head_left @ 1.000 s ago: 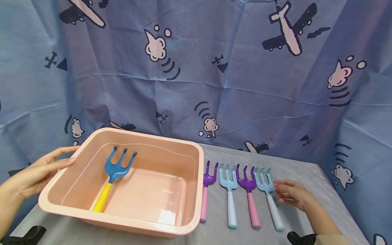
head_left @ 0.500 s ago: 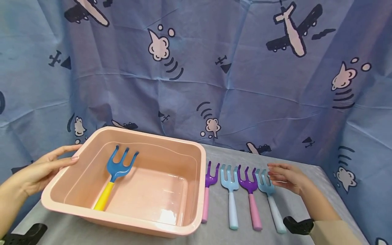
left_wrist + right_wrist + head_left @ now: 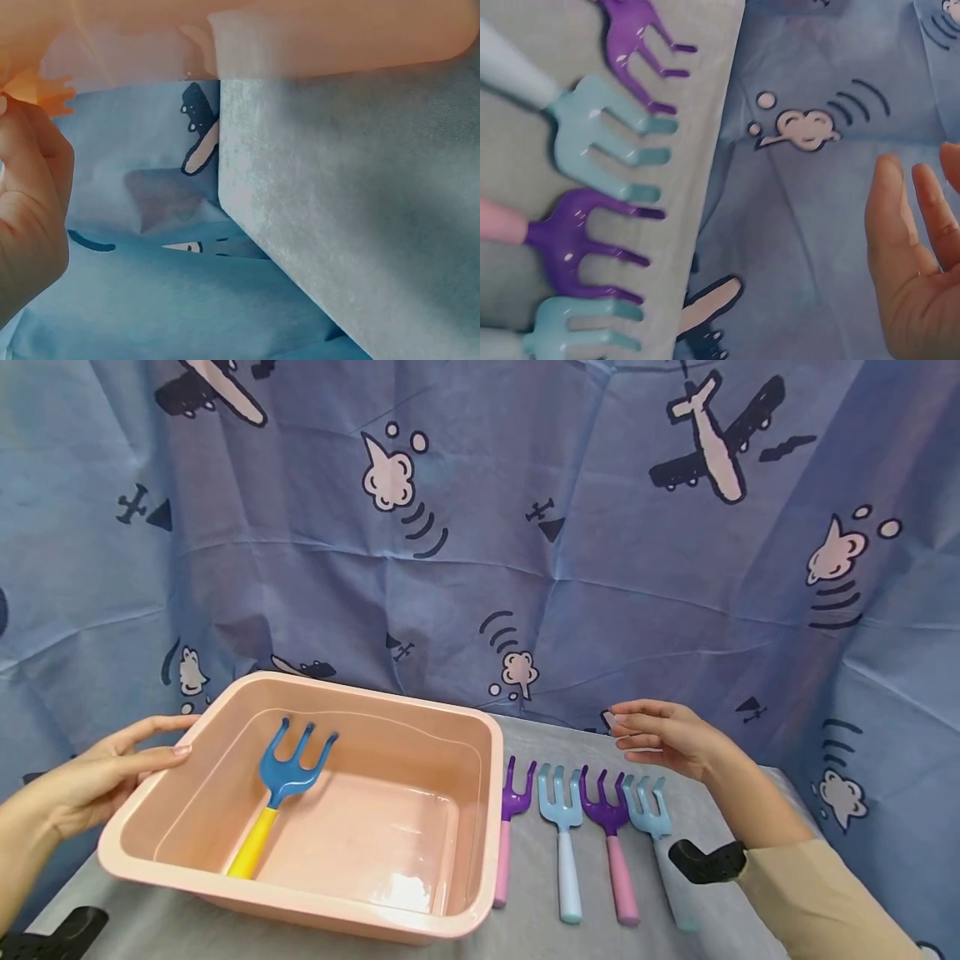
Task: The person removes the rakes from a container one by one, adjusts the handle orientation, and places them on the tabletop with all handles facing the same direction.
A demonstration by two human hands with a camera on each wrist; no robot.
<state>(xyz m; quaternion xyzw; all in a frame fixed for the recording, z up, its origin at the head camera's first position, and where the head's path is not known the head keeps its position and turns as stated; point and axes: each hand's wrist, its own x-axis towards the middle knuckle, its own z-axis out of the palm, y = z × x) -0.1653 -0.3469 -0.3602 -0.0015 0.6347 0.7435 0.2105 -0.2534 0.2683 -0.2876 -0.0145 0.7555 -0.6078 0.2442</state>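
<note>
A peach plastic basin (image 3: 300, 910) stands on the left of the table, tilted toward me. Inside it lies a toy garden fork with a blue head (image 3: 288, 775) and a yellow handle. My left hand (image 3: 105, 777) grips the basin's left rim, thumb above and other fingers partly hidden behind it. My right hand (image 3: 671, 735) hovers over the far side of the table, fingers extended and holding nothing. Below it lie a light blue fork (image 3: 648, 814), a purple fork (image 3: 606, 810) with a pink handle, another light blue fork (image 3: 560, 810) and another purple fork (image 3: 514, 802), partly hidden by the basin.
Grey cloth covers the table (image 3: 727, 902). Behind it hangs a blue curtain (image 3: 465, 527) with airplane prints. The table's back edge shows in the right wrist view, next to the fork tines. A black wrist strap piece (image 3: 705, 862) covers part of the rightmost fork's handle.
My right hand has moved up, away from me and to the left, from beside the rightmost fork to above the table's back edge. The left hand and basin stay nearly still.
</note>
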